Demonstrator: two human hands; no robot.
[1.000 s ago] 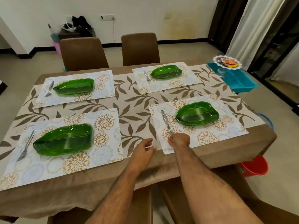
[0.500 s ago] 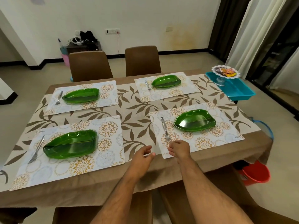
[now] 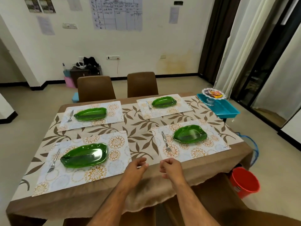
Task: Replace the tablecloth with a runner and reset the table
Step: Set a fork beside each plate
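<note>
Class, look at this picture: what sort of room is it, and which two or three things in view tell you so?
Most likely a home dining room. A table is laid with four place settings, such as a green leaf-shaped plate with a fork, and upholstered chairs stand at its far side.

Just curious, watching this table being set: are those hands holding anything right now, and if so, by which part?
Nothing is held. The left hand and right hand hang loosely curled above the table's near edge.
</note>
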